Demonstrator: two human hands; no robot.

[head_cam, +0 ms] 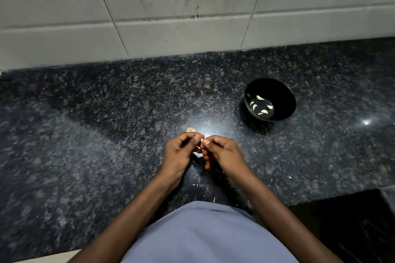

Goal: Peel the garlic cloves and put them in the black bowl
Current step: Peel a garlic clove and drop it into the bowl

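We count 5 peeled cloves (259, 97) in the black bowl (277, 89); our left hand (179, 153) and right hand (224, 152) pinch another garlic clove (202, 140), peeling unfinished.

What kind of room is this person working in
Most likely a home kitchen. The work surface is a dark speckled granite counter backed by a pale tiled wall with some grime, and a black bowl holding peeled garlic cloves sits on the counter while both hands peel another clove.
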